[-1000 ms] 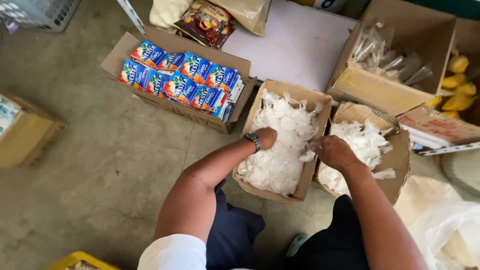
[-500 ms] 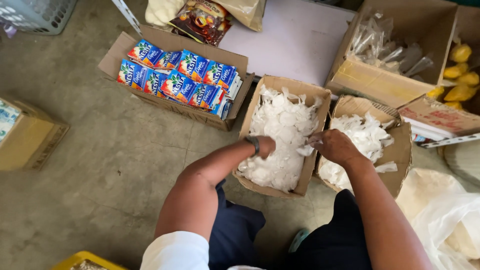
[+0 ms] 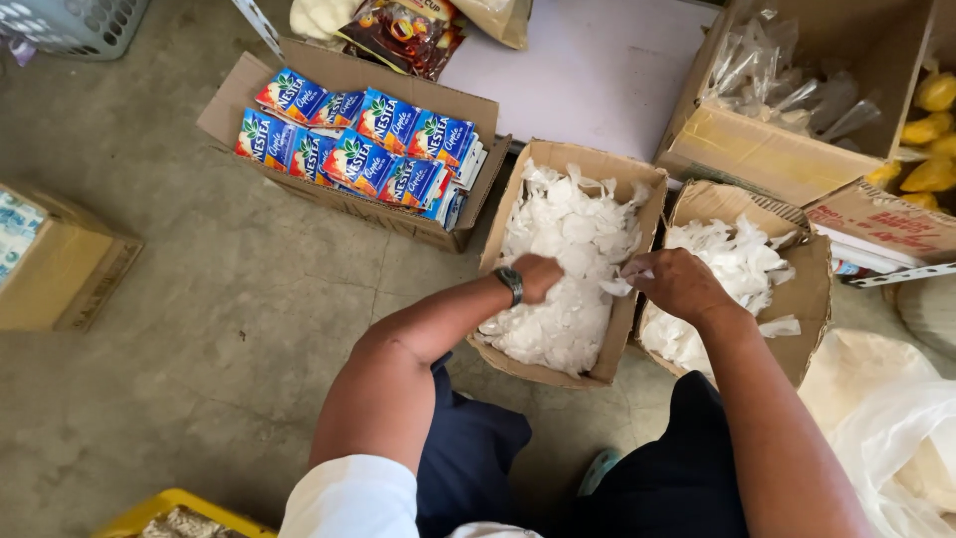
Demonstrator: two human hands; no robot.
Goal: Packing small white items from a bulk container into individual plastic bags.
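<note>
Two open cardboard boxes stand side by side on the concrete floor in front of me, both full of small white plastic pieces. My left hand (image 3: 539,276), with a watch on the wrist, is buried among the pieces in the left box (image 3: 637,189), fingers curled into the heap. My right hand (image 3: 679,283) hovers over the gap between the boxes and pinches a white plastic piece (image 3: 629,269) at the edge of the right box (image 3: 815,289).
A box of blue drink sachets (image 3: 368,149) lies at the upper left. A big box with clear bags (image 3: 787,100) stands at the upper right beside yellow packets (image 3: 931,130). A brown box (image 3: 60,269) sits far left, a yellow crate (image 3: 179,508) at the bottom, and a white bag (image 3: 896,438) lower right.
Both hands have stayed over the two boxes. The left hand has dug a little deeper into the white pieces and the view has shifted slightly.
</note>
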